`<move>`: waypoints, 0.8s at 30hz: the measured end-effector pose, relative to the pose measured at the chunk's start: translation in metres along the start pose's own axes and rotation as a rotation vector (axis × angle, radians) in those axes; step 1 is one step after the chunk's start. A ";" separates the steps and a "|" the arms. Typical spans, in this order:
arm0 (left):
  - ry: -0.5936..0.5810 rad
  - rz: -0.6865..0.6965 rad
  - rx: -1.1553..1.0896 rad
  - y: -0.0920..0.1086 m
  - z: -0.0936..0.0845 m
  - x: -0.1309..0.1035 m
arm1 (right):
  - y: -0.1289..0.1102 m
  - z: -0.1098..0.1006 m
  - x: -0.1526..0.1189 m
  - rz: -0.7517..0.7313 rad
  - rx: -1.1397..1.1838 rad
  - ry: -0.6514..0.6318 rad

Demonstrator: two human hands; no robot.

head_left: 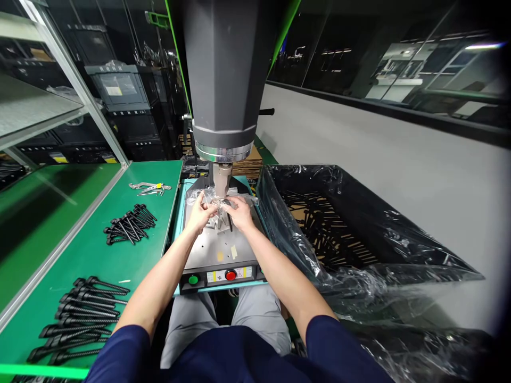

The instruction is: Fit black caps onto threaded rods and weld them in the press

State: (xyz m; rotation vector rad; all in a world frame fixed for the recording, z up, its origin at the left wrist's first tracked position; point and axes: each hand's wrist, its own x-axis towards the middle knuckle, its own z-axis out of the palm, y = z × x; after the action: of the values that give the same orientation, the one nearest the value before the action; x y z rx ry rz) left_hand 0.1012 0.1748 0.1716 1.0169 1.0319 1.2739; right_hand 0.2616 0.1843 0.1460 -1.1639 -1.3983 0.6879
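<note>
Both hands meet at the metal fixture (221, 221) below the metal tip (222, 181) of a large grey press (223, 69). My left hand (200, 214) is closed in a pinch just left of the tip; what its fingers hold is too small to make out. On the right, my right hand (239, 211) pinches a black rod-shaped part (230, 221) with a dark rounded end, its thin shaft pointing down toward the plate. Crumpled clear plastic film (249, 200) lies around and behind the fingers. The fingertips partly cover the fixture.
Black ribbed rods lie in two piles, a near one (80, 314) and a far one (131, 223), on the green table (147, 271). Pliers and hex keys (149, 188) lie beyond. A plastic-lined bin (383, 223) stands right, holding black parts. Green (193, 279) and red (230, 275) buttons front the base.
</note>
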 end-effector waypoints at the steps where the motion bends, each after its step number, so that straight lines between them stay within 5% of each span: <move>1: 0.000 -0.006 0.007 0.000 0.000 0.002 | 0.001 0.002 0.002 0.003 0.010 -0.005; 9: -0.011 -0.010 -0.001 -0.003 -0.005 0.002 | 0.009 0.021 0.007 0.136 0.175 0.036; 13: 0.013 -0.024 0.016 -0.005 -0.008 0.004 | 0.010 0.021 0.010 0.217 0.258 -0.043; 18: 0.024 -0.005 0.024 -0.010 -0.013 0.007 | 0.009 0.010 0.017 0.123 0.176 -0.158; 24: 0.025 -0.014 0.016 -0.008 -0.013 0.007 | 0.013 0.012 0.028 0.093 0.061 -0.154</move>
State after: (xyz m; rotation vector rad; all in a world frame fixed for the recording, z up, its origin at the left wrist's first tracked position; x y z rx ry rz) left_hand 0.0904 0.1821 0.1607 1.0065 1.0678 1.2718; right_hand 0.2569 0.2165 0.1422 -1.1533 -1.4470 0.8964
